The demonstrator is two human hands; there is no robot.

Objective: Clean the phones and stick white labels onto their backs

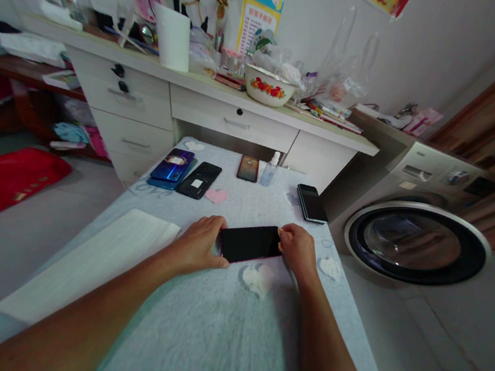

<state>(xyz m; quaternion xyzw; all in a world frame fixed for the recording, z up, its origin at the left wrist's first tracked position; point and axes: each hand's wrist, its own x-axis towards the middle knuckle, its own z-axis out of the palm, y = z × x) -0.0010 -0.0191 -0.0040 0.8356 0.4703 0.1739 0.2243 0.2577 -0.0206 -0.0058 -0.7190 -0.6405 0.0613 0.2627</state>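
The left hand (201, 240) and right hand (299, 250) grip a phone (249, 243) by opposite ends, and its handling seems not yet finished.

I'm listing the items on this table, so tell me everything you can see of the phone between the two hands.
The phone is a slim rectangle, its glossy black screen facing up and showing no picture. A thin reddish strip runs along its near edge. It lies crosswise, right end slightly farther away, apparently flat on the pale cloth. The left hand grips its left end; the right hand is at its right end, beside a small tan bit too small to identify. Its back is hidden.
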